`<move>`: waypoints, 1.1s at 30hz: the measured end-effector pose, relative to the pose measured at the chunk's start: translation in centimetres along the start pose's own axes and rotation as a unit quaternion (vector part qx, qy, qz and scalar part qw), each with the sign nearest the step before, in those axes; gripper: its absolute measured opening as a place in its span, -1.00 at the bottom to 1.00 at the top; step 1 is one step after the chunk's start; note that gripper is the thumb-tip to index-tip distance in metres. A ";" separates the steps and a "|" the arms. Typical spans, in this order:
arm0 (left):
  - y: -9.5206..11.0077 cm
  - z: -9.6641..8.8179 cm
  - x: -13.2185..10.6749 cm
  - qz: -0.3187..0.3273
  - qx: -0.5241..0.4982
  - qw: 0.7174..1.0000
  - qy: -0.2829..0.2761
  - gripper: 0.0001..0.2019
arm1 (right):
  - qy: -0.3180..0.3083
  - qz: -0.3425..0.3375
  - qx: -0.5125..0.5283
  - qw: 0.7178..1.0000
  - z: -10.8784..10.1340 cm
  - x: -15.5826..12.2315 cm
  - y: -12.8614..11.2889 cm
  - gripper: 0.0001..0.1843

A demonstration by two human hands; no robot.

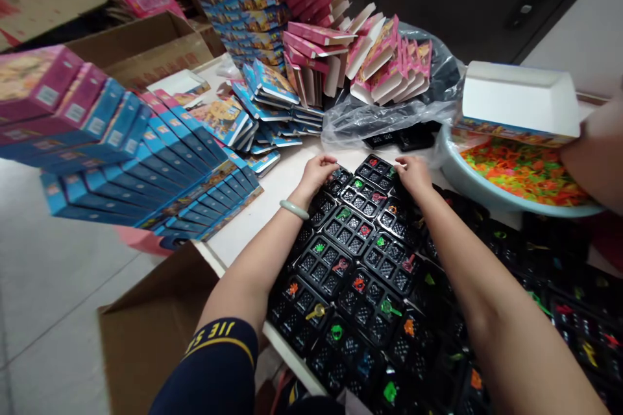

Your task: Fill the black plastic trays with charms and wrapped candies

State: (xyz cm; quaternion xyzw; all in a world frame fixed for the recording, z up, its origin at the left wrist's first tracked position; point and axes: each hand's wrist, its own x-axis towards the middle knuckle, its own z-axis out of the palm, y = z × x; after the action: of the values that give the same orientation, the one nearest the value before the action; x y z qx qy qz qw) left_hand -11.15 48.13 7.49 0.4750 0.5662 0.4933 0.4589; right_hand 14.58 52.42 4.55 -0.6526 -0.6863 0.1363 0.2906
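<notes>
Several black plastic trays (348,259) with small coloured pieces in their pockets lie overlapped on the white table (253,214) in front of me. My left hand (318,172), with a pale green bangle on the wrist, curls its fingers over the far left edge of the farthest tray (372,175). My right hand (413,172) grips the far right edge of the same tray, fingers bent.
A slanting pile of blue and pink boxes (126,149) fills the left. Folded pink cartons (350,52) and a plastic bag (379,117) lie behind. A basin of bright small pieces (520,172) stands right, under a white box (520,100) beside another person's arm (596,155). An open cardboard box (150,331) sits below the table.
</notes>
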 end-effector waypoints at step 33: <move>-0.8 -5.2 -8.7 -0.144 -0.188 0.968 -0.086 -0.95 | -0.101 -0.197 0.170 0.960 4.8 -9.3 -11.2 -0.71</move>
State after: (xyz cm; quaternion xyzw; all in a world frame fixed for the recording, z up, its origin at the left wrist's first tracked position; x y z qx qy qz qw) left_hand -15.27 38.86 7.57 0.3341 0.4845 0.4768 0.6529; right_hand 2.49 43.02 5.06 -0.4285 -0.7939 0.2564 0.3470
